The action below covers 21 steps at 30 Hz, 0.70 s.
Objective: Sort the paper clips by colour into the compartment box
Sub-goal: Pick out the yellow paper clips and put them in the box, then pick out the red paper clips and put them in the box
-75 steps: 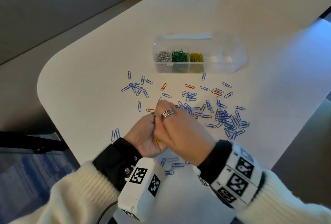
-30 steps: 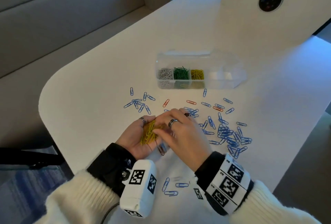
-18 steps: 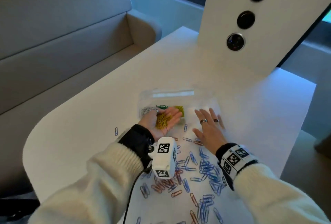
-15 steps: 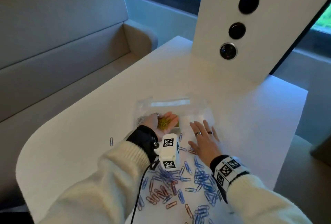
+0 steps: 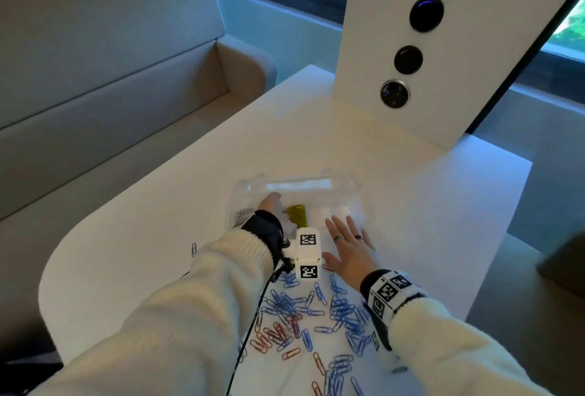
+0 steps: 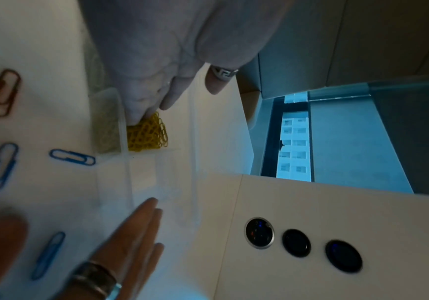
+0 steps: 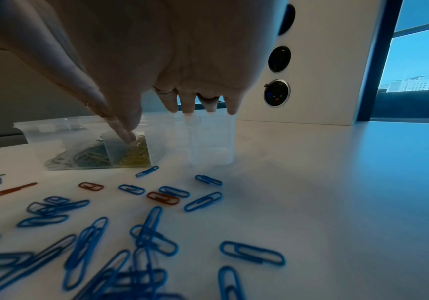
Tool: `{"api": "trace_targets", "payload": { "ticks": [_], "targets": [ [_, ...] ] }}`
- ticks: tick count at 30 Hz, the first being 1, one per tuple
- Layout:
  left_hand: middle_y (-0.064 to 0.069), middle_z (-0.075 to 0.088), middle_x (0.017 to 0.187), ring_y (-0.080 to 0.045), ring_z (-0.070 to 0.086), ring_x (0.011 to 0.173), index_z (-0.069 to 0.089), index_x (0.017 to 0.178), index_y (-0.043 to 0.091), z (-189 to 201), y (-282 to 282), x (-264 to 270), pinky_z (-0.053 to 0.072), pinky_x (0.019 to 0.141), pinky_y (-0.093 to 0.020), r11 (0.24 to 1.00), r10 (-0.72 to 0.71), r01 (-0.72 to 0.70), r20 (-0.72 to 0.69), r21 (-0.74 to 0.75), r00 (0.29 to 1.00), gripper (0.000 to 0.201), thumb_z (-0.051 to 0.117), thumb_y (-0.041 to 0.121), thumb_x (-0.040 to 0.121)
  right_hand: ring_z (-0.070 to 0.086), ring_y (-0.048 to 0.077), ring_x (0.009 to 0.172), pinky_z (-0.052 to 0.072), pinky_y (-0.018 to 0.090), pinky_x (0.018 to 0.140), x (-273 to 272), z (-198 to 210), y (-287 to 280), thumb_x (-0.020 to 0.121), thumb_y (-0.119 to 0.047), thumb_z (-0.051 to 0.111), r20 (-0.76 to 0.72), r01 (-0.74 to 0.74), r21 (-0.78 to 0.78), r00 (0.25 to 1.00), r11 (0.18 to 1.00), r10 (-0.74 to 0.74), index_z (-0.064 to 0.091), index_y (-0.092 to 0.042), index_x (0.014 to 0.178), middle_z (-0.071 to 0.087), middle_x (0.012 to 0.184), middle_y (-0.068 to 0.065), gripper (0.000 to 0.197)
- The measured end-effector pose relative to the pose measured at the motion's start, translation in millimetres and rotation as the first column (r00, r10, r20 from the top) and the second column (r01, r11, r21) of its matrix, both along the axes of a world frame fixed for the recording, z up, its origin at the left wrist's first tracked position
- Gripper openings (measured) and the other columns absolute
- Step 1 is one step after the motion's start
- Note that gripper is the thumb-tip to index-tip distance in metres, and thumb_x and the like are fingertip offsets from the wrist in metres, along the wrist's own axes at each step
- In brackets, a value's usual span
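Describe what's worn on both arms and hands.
Both arms: cream knit sleeves over black cuffs. Left wrist: white camera block with two black square-code tags, black cable trailing. Right wrist: white band of similar tags. Right hand: two rings. Left hand: patterned silver ring.

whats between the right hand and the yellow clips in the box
Empty clear compartments of the box lie between the right hand and the yellow clips; the left wrist view shows them.

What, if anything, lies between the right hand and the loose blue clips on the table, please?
Nothing visible does. The right hand is flat by the box, and the blue clips lie bare on the table beside its wrist.
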<state>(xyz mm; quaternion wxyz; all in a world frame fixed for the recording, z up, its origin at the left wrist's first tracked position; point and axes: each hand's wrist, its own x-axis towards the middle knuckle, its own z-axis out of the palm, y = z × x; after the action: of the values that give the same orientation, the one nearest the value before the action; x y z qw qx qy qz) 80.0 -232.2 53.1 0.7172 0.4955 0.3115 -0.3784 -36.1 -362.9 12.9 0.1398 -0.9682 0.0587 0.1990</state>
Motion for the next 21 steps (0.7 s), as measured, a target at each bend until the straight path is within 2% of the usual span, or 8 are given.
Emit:
{"api": "trace_targets", "payload": {
  "ticks": [3,5,8,10,13,16,19,21],
  "targets": [
    [-0.011,-0.003,0.156,-0.024,-0.002,0.144,0.002,0.147,0.005,1.1,6.2,-10.5,0.005,0.116,-0.035,0.997,0.036,-0.027,0.129,-0.077,0.991,0.058,0.029,0.031,0.102,-0.017,0.017,0.142,-0.005,0.034,0.115,-11.3,2.3,5.8,0.098,-0.044,0.028,0.086,0.006,0.034,0.996,0.999,-0.009,-0.013,-0.020,0.146,-0.016,0.155,-0.006,0.067],
    [-0.010,0.011,0.157,-0.024,0.010,0.145,0.018,0.147,0.007,7.1,19.0,-23.2,0.014,0.116,-0.035,0.999,-0.042,0.048,0.287,-0.012,0.957,0.051,0.033,0.024,0.102,-0.017,0.015,0.142,-0.004,0.033,0.115,-24.0,3.5,12.5,0.098,-0.045,0.027,0.120,0.027,0.087,0.992,0.996,-0.037,-0.015,-0.021,0.146,-0.019,0.151,-0.012,0.068],
    [-0.009,0.037,0.145,-0.023,0.033,0.135,0.052,0.123,0.008,13.4,50.7,-47.0,0.033,0.105,-0.035,0.955,-0.286,0.221,0.421,0.198,0.861,0.027,0.040,0.011,0.099,-0.014,0.013,0.142,0.002,0.035,0.117,-51.7,2.0,24.0,0.098,-0.045,0.029,0.113,0.049,0.159,0.991,0.986,-0.067,-0.014,-0.025,0.145,-0.019,0.148,-0.016,0.068],
    [-0.009,0.046,0.132,-0.023,0.043,0.123,0.055,0.118,0.010,15.7,76.3,-66.2,0.038,0.099,-0.037,0.872,-0.478,0.342,0.456,0.351,0.751,0.023,0.043,0.009,0.098,-0.010,0.013,0.143,0.009,0.038,0.118,-74.5,0.9,31.0,0.097,-0.045,0.031,0.100,0.048,0.155,0.993,0.987,-0.064,-0.009,-0.029,0.146,-0.011,0.154,-0.013,0.066],
    [-0.004,0.050,0.132,-0.016,0.047,0.115,0.053,0.121,0.016,7.9,117.0,-97.6,0.037,0.089,-0.025,0.683,-0.720,0.416,0.455,0.601,0.524,0.025,0.046,0.014,0.097,-0.008,0.014,0.144,0.007,0.039,0.117,-109.7,-6.1,38.6,0.087,-0.065,0.013,0.031,0.042,0.146,0.998,0.988,-0.047,-0.006,-0.032,0.146,-0.010,0.155,-0.012,0.070],
    [0.002,0.027,0.150,-0.014,0.025,0.139,0.032,0.142,0.019,-15.3,154.6,-133.1,0.023,0.104,-0.021,0.380,-0.921,0.416,0.298,0.826,0.250,0.047,0.045,0.026,0.098,-0.020,0.013,0.140,-0.004,0.034,0.114,-145.9,-22.7,43.8,0.051,-0.083,-0.028,-0.011,0.010,0.084,1.000,0.996,-0.009,-0.021,-0.035,0.139,-0.018,0.153,-0.012,0.100],
    [0.003,-0.014,0.154,-0.020,-0.004,0.145,-0.006,0.149,0.020,-47.0,186.8,-178.6,0.003,0.116,-0.039,0.014,-1.000,0.189,0.019,0.982,-0.023,0.070,0.037,0.039,0.097,-0.037,0.010,0.132,-0.011,0.039,0.115,-174.2,-36.2,50.6,0.047,-0.083,-0.033,-0.063,-0.012,0.069,0.998,0.998,0.016,-0.038,-0.037,0.129,-0.036,0.144,-0.012,0.094],
    [-0.007,-0.001,0.156,-0.029,0.011,0.144,-0.001,0.148,0.010,-68.6,205.0,-211.8,0.012,0.114,-0.047,-0.050,-0.991,-0.008,-0.051,0.999,-0.121,0.073,0.027,0.051,0.095,-0.048,0.012,0.125,-0.016,0.042,0.113,-188.0,-38.9,55.5,0.046,-0.083,-0.035,-0.089,-0.053,0.025,0.994,0.998,0.055,-0.050,-0.041,0.119,-0.048,0.136,-0.009,0.085]
  ]
}}
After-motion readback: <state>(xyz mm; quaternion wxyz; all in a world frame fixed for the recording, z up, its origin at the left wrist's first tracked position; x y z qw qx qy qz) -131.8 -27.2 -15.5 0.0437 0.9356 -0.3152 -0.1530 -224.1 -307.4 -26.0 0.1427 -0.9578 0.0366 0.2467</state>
